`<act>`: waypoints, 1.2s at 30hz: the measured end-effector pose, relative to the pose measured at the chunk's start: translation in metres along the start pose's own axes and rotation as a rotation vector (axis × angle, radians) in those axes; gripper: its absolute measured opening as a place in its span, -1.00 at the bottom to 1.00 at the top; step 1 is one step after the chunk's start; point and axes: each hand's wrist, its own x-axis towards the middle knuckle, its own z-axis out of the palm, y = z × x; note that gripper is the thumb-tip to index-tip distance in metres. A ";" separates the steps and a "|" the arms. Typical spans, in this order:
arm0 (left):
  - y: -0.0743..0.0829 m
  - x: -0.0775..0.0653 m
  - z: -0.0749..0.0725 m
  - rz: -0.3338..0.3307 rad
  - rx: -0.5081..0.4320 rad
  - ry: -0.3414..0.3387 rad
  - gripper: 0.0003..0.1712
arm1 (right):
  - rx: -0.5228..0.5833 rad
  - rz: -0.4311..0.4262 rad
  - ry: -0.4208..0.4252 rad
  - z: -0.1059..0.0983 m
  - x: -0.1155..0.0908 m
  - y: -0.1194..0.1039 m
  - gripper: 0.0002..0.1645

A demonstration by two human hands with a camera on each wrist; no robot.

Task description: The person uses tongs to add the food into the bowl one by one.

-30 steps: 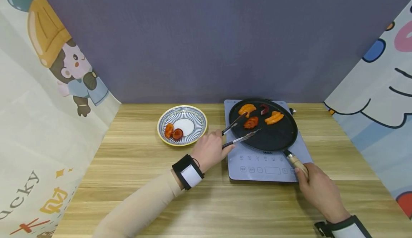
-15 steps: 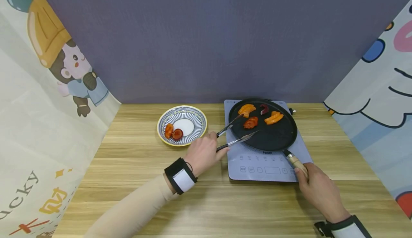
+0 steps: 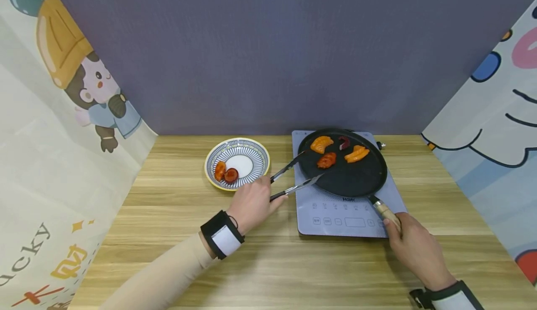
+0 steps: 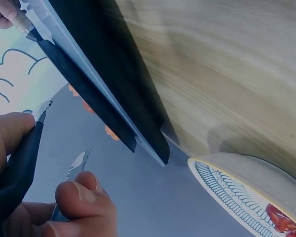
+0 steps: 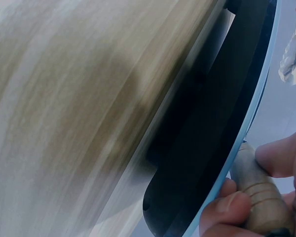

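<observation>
My left hand [image 3: 252, 206] grips a pair of tongs [image 3: 294, 188] with black handles and metal arms. The arms are spread apart, and their tips hang at the left edge of the black frying pan [image 3: 352, 182] with nothing between them. My right hand [image 3: 421, 249] holds the pan's wooden handle [image 3: 388, 214]. In the pan lie a fan-shaped orange piece of food [image 3: 321, 144], a red-brown piece [image 3: 327, 160], a long orange piece [image 3: 357, 154] and a small dark red piece [image 3: 344, 142]. In the right wrist view, fingers wrap round the wooden handle [image 5: 259, 192].
The pan sits on a grey induction cooker [image 3: 335, 226] at the table's back right. Left of it stands a patterned plate [image 3: 260, 161] with two reddish-brown food pieces [image 3: 225, 172]. A dark panel [image 3: 235, 58] rises behind the wooden table [image 3: 293, 272]; printed cloths flank it.
My left hand has drawn back left and slightly down with the tongs, away from the food in the pan. My right hand and the food have stayed in place.
</observation>
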 end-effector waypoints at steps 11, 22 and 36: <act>-0.014 -0.011 -0.003 -0.019 0.006 0.018 -0.43 | 0.002 0.004 0.012 0.000 -0.001 -0.001 -0.62; -0.029 -0.021 -0.008 -0.037 -0.003 0.041 -0.44 | 0.003 -0.003 0.021 0.001 -0.001 -0.001 -0.62; -0.047 -0.031 -0.011 -0.072 0.025 0.022 -0.42 | -0.001 -0.021 0.044 0.002 -0.002 -0.001 -0.67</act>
